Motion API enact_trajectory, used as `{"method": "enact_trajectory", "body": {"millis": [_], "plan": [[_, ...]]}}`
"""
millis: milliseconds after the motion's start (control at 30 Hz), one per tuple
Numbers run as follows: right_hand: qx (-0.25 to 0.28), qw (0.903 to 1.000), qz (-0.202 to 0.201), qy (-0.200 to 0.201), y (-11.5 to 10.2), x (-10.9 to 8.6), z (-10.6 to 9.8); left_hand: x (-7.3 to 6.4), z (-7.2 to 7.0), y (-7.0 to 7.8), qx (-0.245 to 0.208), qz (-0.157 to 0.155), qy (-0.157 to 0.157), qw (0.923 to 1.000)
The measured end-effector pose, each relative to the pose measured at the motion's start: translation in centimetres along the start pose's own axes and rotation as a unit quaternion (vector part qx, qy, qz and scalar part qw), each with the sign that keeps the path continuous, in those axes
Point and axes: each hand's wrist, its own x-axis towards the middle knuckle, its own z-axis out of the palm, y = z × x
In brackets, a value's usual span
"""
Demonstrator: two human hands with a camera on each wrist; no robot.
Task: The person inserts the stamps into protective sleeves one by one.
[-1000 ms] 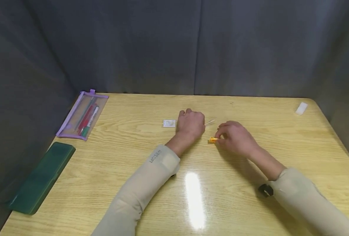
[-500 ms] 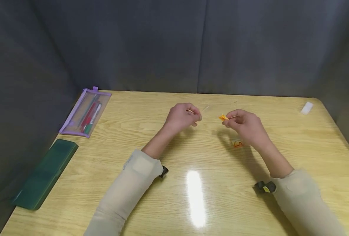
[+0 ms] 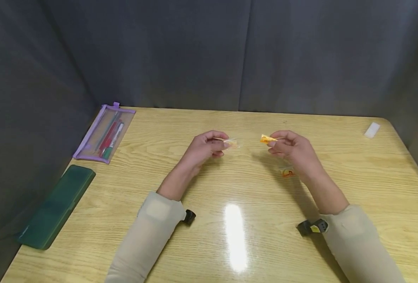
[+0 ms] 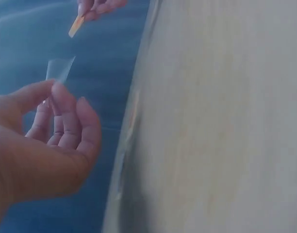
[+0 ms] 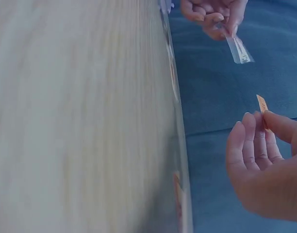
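Above the middle of the table, my left hand pinches a small clear plastic sleeve between thumb and fingers. In the left wrist view, the sleeve stands out past the fingertips; faint print shows on the sleeve in the right wrist view. My right hand pinches a small orange-yellow folded piece, perhaps a wrapper, level with the sleeve and apart from it. Beneath the right hand, a small clear packet with orange print lies on the table, partly hidden by the hand.
A mesh zip pouch with purple edging, holding several pens, lies at the left back. In front of it is a dark green case. A white block sits at the far right corner. Dark curtains surround the wooden table.
Both hands have risen from the table. The left has moved left with the clear sleeve, the right lifted the orange-yellow piece. The small white card is out of sight; the orange-printed packet shows.
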Motion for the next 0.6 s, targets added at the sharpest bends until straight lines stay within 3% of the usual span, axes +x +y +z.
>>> {"method": "enact_trajectory", "body": {"millis": [167, 300, 600], "plan": [[0.112, 0.9922, 0.043, -0.035, 0.2, 0.4, 0.3, 0.2, 0.2, -0.8, -0.085, -0.042, -0.006, 0.9954], [0.135, 0.9886, 0.056, -0.039, 0.4, 0.6, 0.4, 0.4, 0.6, -1.1, -0.098, -0.046, -0.021, 0.9939], [0.137, 0.9868, 0.071, -0.05, 0.5, 0.8, 0.5, 0.3, 1.2, -1.4, -0.121, -0.061, -0.021, 0.9905]]}}
